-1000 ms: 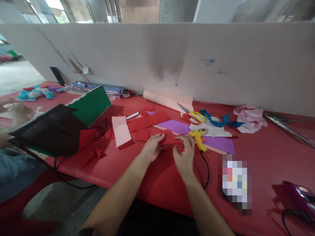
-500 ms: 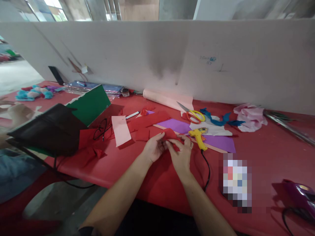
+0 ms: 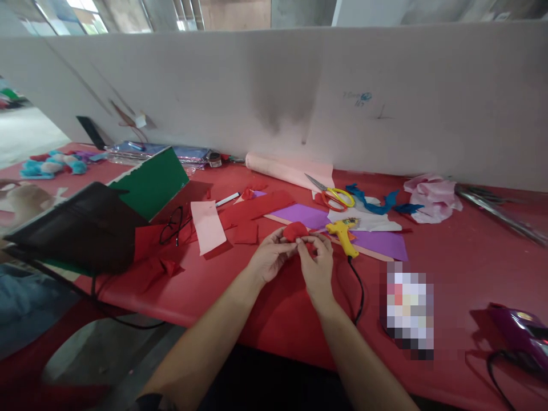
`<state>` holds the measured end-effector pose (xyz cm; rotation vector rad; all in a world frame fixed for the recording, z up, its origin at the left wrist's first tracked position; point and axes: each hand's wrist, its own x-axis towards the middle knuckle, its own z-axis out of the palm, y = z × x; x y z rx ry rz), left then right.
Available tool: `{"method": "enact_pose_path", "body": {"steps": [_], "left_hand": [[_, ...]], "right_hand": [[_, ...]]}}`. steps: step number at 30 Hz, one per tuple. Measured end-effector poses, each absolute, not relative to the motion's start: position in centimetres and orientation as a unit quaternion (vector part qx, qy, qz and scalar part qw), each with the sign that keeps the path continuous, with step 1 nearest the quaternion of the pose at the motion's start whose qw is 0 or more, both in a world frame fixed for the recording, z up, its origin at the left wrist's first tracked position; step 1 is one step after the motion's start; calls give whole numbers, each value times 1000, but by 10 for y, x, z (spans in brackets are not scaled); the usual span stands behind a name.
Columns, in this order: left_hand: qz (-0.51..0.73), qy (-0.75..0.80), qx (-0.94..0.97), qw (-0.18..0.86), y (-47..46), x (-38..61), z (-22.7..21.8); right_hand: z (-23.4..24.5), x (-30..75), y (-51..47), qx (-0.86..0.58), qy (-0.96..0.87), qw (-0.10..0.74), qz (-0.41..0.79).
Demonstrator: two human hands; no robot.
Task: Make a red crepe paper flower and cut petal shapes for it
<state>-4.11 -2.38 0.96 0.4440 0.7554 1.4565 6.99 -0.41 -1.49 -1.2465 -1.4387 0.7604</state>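
Observation:
Between my two hands is a small rounded piece of red crepe paper. My left hand pinches it from the left, and my right hand grips its lower right part, thumbs close together. Part of the paper is hidden behind my fingers. Just right of my right hand lies a yellow glue gun with a black cord. Flat red paper squares are left of my left hand. Purple paper and scissors with red and yellow handles lie beyond the hands.
A pink sheet, eyeglasses and a marker lie to the left. Behind are a pink paper roll and blue strips. A dark bag stands at left beside another person. A purple device sits at right.
My fingers have shifted on the red crepe paper, and its rounded top now shows more above them. My right fingers have curled in. The view has moved slightly.

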Motion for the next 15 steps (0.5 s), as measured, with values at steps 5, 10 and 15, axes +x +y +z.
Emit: {"method": "enact_pose_path", "body": {"steps": [5,10,15], "left_hand": [[644,333,228,650,-24,-38,8],[668,352,190,628,-20,-40,6],[731,373,144,553,-14,-60,3]], "right_hand": [[-12,71,-4,-519,-595,521,324],[-11,71,-6,-508,-599,534,312],[-3,83,-3,-524,-544,592,283]]}}
